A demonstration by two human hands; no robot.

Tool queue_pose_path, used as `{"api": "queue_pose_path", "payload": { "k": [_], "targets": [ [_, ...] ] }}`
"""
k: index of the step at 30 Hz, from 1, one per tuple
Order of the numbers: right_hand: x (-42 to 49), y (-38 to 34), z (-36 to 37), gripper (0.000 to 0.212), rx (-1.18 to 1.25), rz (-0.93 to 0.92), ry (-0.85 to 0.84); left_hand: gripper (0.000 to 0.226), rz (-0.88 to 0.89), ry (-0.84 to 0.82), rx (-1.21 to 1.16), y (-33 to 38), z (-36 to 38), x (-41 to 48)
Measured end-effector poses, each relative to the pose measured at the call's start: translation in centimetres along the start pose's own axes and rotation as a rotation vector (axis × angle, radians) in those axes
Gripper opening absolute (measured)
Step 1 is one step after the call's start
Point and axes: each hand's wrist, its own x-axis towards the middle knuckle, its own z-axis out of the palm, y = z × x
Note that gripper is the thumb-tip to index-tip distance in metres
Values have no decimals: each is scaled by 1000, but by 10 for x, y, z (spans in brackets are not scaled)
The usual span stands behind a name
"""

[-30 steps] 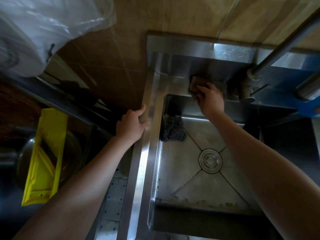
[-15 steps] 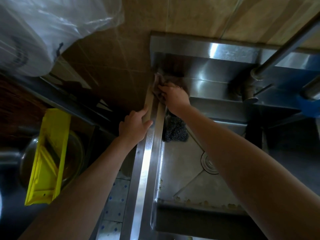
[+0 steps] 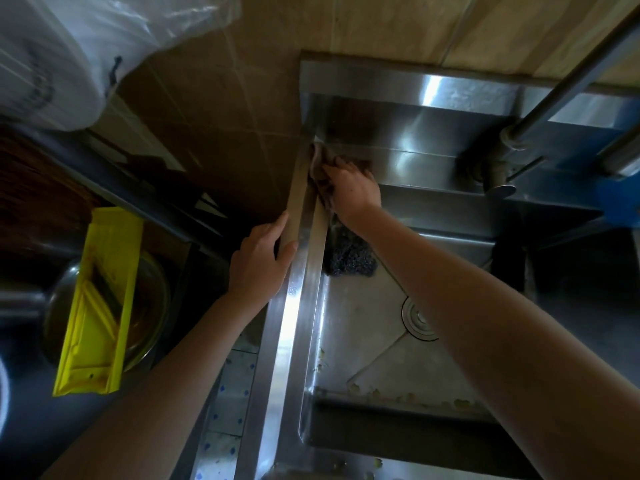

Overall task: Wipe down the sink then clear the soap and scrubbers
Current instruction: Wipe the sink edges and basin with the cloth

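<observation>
1. sink (image 3: 291, 323): head view has shifted right since 1 s ago.
2. left hand (image 3: 258, 268): still gripping sink's left rim.
3. right hand (image 3: 353, 190): moved from faucet-side ledge to back-left corner, clutching cloth.
4. steel scrubber (image 3: 349, 261): unmoved, basin's back-left corner.
5. cloth (image 3: 320, 164): bunched, long axis along left rim.

The stainless steel sink (image 3: 294, 306) fills the centre and right of the frame, its basin floor dull, with yellowish scraps (image 3: 381, 393) along the lower edge and a round drain (image 3: 419, 320) at centre. A dark wire scrubber (image 3: 349, 261) lies in the basin's upper left corner. A brownish cloth (image 3: 317, 164) is bunched on the rim's upper left corner under the right hand (image 3: 353, 188).
</observation>
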Motion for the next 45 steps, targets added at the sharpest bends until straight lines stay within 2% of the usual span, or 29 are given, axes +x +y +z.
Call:
{"api": "queue_pose_path", "payload": {
  "k": [7,10,12,14,18,23,28,38,45],
  "targets": [
    [-8,19,-26,35,0,218,59,53,-46,-21,-13,-10,-8,-8],
    [-18,42,-40,30,27,374,122,53,-53,-45,-4,-16,-10,-14],
    [-23,59,-47,30,53,481,163,53,-54,-57,-2,-19,-12,-17],
    [-25,67,-48,31,84,512,184,53,-53,-67,0,-22,-13,-20],
    [-19,51,-41,36,80,441,134,53,-61,-83,36,-26,-14,-27],
    [-2,5,-25,31,41,218,25,52,-42,-125,53,-35,-19,-37],
    [-4,-28,-8,29,218,170,44,50,-58,-138,49,-42,-22,-43],
    [-99,-37,3,26,315,-66,-61,49,-12,-115,-28,-53,-32,-62],
    [-165,-50,19,32,301,-77,-124,47,-23,-138,-50,-53,-27,-88]
  ]
}}
